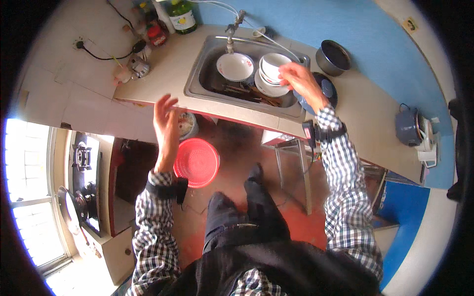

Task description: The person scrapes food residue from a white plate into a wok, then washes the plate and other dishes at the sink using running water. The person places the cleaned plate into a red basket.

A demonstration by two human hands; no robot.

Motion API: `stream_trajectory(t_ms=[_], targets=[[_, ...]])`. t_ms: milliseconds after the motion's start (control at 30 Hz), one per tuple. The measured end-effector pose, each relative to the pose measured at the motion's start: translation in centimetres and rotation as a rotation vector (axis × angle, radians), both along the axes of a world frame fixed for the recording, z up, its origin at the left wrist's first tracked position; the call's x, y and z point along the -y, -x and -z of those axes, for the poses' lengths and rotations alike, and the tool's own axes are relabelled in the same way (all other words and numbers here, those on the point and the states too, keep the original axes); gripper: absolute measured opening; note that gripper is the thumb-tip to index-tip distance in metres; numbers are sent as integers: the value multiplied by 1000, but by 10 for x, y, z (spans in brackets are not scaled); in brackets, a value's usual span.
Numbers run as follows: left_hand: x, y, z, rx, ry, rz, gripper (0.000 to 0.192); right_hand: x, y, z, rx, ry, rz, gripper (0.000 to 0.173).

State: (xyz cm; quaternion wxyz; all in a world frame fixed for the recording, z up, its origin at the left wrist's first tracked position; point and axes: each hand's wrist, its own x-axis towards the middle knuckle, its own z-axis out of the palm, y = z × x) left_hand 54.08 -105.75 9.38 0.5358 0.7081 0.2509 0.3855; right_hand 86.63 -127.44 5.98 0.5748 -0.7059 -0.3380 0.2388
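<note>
In the stainless steel sink (192, 83), a white bowl (276, 61) sits atop a stack of white bowls (272, 88). The fingers of my right hand (300, 81) are closed at the right rim of that top bowl; the exact fingertip contact is partly hidden. Beneath the tap (230, 40) rests another white bowl (235, 66) with red marks on it. Cutlery (240, 90), some of it brown, lies along the sink's front. My left hand (166, 122) is raised before the counter edge, fingers apart and holding nothing.
A dark lid (326, 88) lies right of the sink, with a dark pot (333, 58) behind it. A green bottle (182, 18) stands back left. On the floor are a red plastic basket (197, 162), a bucket (187, 124) and a metal-legged stool (305, 177).
</note>
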Motion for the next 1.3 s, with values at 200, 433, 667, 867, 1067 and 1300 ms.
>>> stream_trajectory(t_ms=[200,433,667,867,1067,1300], targets=[[-38,-120,-8,-69,54,34,43,-86,-78,17,-119,232,-354,34],[-118,-183,1,-88,199,5,43,-197,-104,105,-354,490,-718,30],[-209,-196,23,-124,280,3,39,-320,-86,204,74,796,-850,44],[-246,-210,45,-175,355,19,41,-367,-77,246,609,763,-779,31],[-237,-266,40,-350,423,51,43,-339,-95,252,611,768,-727,32],[-229,-271,29,-359,397,28,42,-322,-88,226,686,979,-1017,28]])
